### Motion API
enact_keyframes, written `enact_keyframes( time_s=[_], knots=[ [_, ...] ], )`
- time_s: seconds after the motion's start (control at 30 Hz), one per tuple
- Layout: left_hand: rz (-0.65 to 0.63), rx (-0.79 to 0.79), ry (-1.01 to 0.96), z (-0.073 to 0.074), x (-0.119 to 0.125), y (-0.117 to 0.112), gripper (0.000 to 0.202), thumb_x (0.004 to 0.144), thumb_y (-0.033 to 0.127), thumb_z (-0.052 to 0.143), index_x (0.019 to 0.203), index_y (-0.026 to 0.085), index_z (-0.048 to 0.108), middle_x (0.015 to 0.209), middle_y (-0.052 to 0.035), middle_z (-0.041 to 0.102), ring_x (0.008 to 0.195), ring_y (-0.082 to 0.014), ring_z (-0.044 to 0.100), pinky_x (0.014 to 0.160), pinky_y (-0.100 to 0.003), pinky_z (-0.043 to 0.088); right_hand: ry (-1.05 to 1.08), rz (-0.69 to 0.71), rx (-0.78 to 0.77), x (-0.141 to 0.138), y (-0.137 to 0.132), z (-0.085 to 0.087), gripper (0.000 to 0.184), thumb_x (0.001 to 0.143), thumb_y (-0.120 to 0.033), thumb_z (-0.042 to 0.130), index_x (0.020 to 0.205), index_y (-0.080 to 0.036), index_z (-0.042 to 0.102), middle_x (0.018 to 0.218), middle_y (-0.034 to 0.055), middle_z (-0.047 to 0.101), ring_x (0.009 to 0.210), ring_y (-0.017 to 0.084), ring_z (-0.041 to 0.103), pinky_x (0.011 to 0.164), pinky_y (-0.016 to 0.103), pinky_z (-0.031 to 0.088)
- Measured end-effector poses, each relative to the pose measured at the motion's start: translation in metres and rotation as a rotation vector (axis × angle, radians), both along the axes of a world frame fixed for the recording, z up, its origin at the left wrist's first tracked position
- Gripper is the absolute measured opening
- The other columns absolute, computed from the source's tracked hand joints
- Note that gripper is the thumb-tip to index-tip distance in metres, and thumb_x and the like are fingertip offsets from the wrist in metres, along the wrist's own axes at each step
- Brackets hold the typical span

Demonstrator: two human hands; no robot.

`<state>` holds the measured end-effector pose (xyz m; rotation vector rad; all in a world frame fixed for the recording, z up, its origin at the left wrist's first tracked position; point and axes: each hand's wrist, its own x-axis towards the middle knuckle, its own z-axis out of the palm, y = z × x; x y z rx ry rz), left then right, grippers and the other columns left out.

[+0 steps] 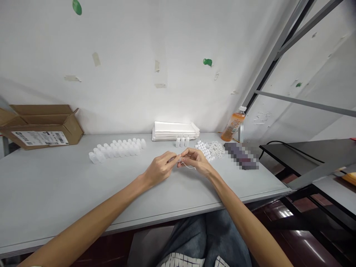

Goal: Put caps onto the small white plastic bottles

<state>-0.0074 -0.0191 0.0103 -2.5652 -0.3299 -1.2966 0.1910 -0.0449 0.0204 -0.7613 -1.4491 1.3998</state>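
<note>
Fingers of the left hand [160, 168] and right hand [198, 162] meet, pinched on a small whitish piece [180, 159], mostly hidden, white cord [189, 167] curving below! It's up over the grey table [158, 200], just this side of three little bottles [182, 142].

Free passage is found on the table [55, 196], left of the left forearm [102, 211]. At the rear left, reach is blocked by bottle rows [116, 149] and a cardboard box [73, 128]. A gap is left between those rows and three bottles [182, 142], backed by a paper stack [174, 129]. Beyond the right hand [198, 161], the way is crowded by cords [217, 149] and a drink bottle [232, 127].
</note>
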Motion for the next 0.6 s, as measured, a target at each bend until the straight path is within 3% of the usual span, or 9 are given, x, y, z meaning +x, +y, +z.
enact_keyframes(
  time_s=[0.17,0.37,0.6],
  knots=[
    [0.006,-0.017,-0.018,-0.0039,0.0010,0.0023,0.046,0.090,0.003,0.039,0.132,0.020,0.049,0.092,-0.0084,0.064,0.076,-0.0151,0.058,0.062,-0.027,0.050,0.002,-0.022,-0.011,-0.0005,0.0002,0.0026,0.024,0.075,-0.034,0.077,0.085,-0.015,0.065,0.079,0.0040,0.070,0.076,0.018,0.070,0.080,0.039,0.057],
    [-0.001,-0.265,-0.103,0.0016,0.0033,0.0012,0.035,0.093,0.013,0.047,0.126,0.019,0.058,0.103,-0.0090,0.064,0.087,-0.0154,0.062,0.074,-0.028,0.054,0.017,-0.141,0.049,-0.0031,0.0010,0.0072,0.026,0.072,-0.036,0.078,0.086,-0.016,0.069,0.082,0.0037,0.071,0.073,0.018,0.070,0.080,0.040,0.058],
    [0.046,-0.488,-0.121,0.0010,0.0014,0.0016,0.026,0.092,0.022,0.054,0.114,0.017,0.066,0.099,-0.0076,0.068,0.073,-0.0125,0.063,0.060,-0.023,0.052,-0.031,-0.202,0.083,-0.0043,0.0022,0.0031,0.032,0.071,-0.037,0.078,0.094,-0.016,0.072,0.085,0.0055,0.072,0.076,0.020,0.070,0.076,0.041,0.059]
  ],
)
